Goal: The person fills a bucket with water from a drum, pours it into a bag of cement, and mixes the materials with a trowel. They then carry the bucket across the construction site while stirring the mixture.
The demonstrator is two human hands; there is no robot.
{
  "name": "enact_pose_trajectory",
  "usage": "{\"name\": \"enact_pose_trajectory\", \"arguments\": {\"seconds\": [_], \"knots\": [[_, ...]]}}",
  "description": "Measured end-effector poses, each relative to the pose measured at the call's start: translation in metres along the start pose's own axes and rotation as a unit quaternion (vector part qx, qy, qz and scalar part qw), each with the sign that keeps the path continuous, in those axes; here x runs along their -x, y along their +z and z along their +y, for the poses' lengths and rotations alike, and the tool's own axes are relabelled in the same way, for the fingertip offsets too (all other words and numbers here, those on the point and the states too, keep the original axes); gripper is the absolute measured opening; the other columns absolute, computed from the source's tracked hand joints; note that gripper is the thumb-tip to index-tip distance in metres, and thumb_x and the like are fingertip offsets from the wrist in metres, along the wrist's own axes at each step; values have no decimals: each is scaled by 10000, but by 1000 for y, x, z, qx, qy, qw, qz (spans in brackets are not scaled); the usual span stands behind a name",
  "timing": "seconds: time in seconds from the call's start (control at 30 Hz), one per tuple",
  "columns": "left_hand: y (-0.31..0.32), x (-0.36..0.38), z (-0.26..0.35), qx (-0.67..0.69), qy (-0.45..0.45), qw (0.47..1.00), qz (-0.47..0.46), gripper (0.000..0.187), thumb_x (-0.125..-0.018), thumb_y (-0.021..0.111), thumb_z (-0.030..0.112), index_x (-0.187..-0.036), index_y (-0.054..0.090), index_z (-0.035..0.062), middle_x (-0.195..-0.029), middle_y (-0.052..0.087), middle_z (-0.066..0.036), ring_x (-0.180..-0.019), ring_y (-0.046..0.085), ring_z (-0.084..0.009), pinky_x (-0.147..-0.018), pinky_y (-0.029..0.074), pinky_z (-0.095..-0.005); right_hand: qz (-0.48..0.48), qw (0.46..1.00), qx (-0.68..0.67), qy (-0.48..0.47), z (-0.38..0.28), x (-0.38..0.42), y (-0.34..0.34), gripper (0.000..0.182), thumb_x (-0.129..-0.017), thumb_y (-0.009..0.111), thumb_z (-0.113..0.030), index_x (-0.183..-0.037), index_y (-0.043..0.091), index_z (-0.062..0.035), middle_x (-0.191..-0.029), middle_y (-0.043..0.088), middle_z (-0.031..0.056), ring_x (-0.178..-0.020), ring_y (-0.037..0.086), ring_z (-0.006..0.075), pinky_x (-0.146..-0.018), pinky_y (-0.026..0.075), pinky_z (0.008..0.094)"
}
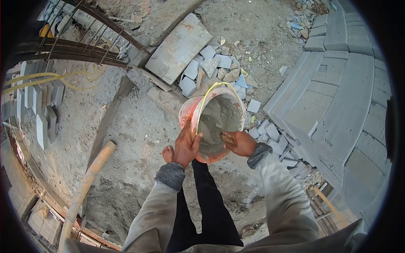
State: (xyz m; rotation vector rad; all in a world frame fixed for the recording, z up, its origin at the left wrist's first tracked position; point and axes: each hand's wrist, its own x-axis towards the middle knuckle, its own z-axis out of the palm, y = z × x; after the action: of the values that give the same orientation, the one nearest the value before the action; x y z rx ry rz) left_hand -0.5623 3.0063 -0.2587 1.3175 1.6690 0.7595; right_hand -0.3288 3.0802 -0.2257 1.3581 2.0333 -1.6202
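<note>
An orange-red bucket (188, 110), its rim crusted with dried cement, is in front of my legs. Wet grey mortar (223, 111) fills part of it. A thin yellow handle (206, 98) lies across the bucket's left and far rim. My left hand (186, 145) grips the near left side, thumb over the rim and fingers along the outer wall. Inside the near right rim, my right hand (241, 143) is closed round the wooden handle of a trowel (227, 138). The trowel's blade cannot be clearly told apart from the mortar.
Grey blocks (333, 97) are stacked on the right. Beyond the bucket lie a flat slab (179, 48) and broken block pieces (209, 67). A pole (90, 181) leans at lower left. Steel rebar (84, 50) and a yellow hose (42, 78) occupy the upper left.
</note>
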Motion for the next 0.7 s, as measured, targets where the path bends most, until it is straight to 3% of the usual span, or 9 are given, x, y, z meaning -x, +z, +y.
{"name": "enact_pose_trajectory", "arguments": {"seconds": [0.13, 0.17, 0.23, 0.3, 0.4, 0.43, 0.57, 0.67, 0.7], "knots": [[0, 2, 5, 2, -7, 1000, -20, 648, -938, 615, 245, -1419, 331, -84, -1372, 460, -304, -1253, 497, -410, -1004, 451, -412, 1, 965, 223, 134, 10, -11, 48, 331, -802, 648, -217, -1072, 622, -28, -862, 702, 175, -816, 667, 397, -729, 525, 463], [1, 0, 3, -4, 7, 1000, -14, 647, -939, 614, 245, -1419, 331, -84, -1372, 461, -303, -1253, 498, -409, -1002, 452, -411, -53, 976, 195, 87, -1, -4, 35, 334, -807, 636, -205, -1083, 616, -19, -875, 703, 179, -821, 667, 399, -727, 525, 465], [0, 5, 5, 14, -5, 1000, -23, 647, -939, 613, 249, -1420, 333, -80, -1373, 461, -301, -1248, 504, -406, -995, 459, -413, -3, 999, 41, 10, 5, 5, 15, 318, -800, 635, -183, -1043, 609, 19, -857, 691, 220, -818, 671, 400, -732, 525, 473], [0, 4, 4, 15, 1, 1000, -20, 634, -940, 610, 242, -1419, 341, -73, -1356, 477, -302, -1234, 519, -401, -989, 459, -417, 57, 995, 37, 69, -2, 3, 3, 306, -796, 638, -180, -1025, 610, 21, -837, 674, 265, -827, 675, 396, -745, 526, 478], [1, -3, 5, 2, 22, 1000, -8, 610, -942, 605, 223, -1419, 353, -59, -1324, 507, -302, -1216, 538, -393, -987, 452, -424, -36, 974, 179, 133, -3, -3, 37, 412, -815, 629, -199, -1192, 586, -38, -811, 675, 247, -837, 672, 397, -745, 523, 483], [1, -6, 7, 3, 21, 1000, -10, 611, -943, 604, 224, -1422, 350, -57, -1327, 506, -299, -1220, 535, -392, -990, 450, -425, -63, 984, 159, 47, 13, 0, 42, 525, -826, 604, -195, -1329, 512, -75, -920, 665, 280, -825, 673, 396, -714, 527, 472], [1, 4, 8, 2, -12, 1000, -28, 607, -949, 594, 225, -1433, 345, -44, -1338, 505, -286, -1238, 523, -381, -997, 444, -420, -17, 963, 267, 18, -34, 12, -24, 521, -851, 557, -195, -1346, 489, -51, -1202, 573, 293, -785, 676, 385, -664, 539, 425], [3, 4, 6, -23, 56, 998, 0, 601, -950, 591, 214, -1438, 343, -33, -1326, 517, -282, -1224, 537, -377, -987, 452, -413, 86, 907, 411, -12, -1, -14, -39, 509, -847, 547, -172, -1337, 495, -47, -1046, 649, 250, -767, 677, 376, -663, 538, 438], [3, 1, 6, -17, 49, 999, -2, 601, -949, 594, 211, -1438, 344, -32, -1323, 521, -281, -1218, 542, -377, -983, 455, -411, 57, 924, 376, 32, 7, -16, -36, 505, -843, 546, -163, -1331, 498, -43, -987, 659, 241, -757, 677, 373, -655, 536, 444]]}}
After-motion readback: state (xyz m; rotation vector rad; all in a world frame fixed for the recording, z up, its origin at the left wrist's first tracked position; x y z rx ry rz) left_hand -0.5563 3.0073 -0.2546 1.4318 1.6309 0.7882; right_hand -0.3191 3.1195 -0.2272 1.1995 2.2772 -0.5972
